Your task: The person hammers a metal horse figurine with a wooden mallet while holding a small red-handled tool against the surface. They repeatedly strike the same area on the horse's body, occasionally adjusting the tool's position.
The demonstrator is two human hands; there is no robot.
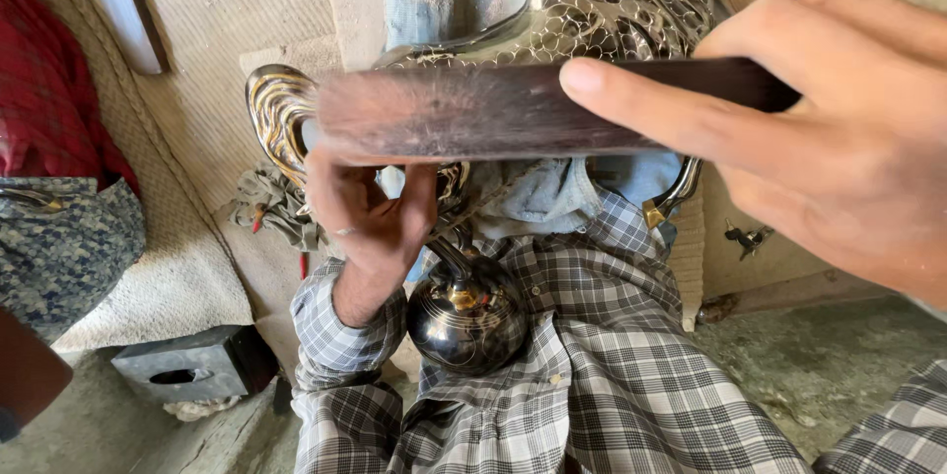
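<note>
Head view, from left to right: a red cloth [44, 89] lies at the far left edge above a blue patterned fabric [64, 252], both on a pale woven mat [212, 60]. Below them a dark block [192, 365] with a slot sits on the floor. Next comes a crumpled rag [271, 203], just beside the curled, gold-trimmed end of a shiny metal ornament [281, 119] that rests across the lap. The left hand [370, 213], in a checked sleeve [340, 336], reaches up with its fingers curled against the underside of that ornament; whether they fully clamp it cannot be told. Under the hand hangs the piece's round polished ball [466, 314], over the checked shirt. Across the middle a dark wooden bar [493, 111] lies level, blurred, in front of the ornament's scaled silver body [621, 0]. At the right, the right hand [829, 129] is closed round the bar's end, forefinger stretched along it.
</note>
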